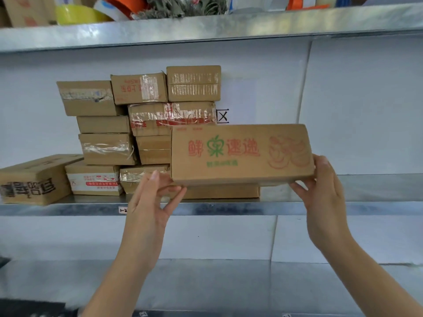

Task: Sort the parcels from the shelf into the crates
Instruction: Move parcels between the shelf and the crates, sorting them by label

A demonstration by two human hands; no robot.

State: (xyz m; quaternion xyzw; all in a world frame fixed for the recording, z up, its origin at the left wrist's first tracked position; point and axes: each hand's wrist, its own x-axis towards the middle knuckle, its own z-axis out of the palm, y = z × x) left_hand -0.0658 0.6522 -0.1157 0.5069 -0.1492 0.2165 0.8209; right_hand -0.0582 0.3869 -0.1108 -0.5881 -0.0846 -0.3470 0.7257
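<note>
Two bare hands hold one long, flat cardboard parcel (240, 154) at centre right: the left hand (153, 197) pinches its lower left corner, and the right hand (320, 191) curls round its right end. Its matte brown face carries red and green printed characters and a red fruit sketch. Behind it, at least eleven taped brown cardboard boxes (107, 148) are stacked on the dull metal shelf (366, 188).
</note>
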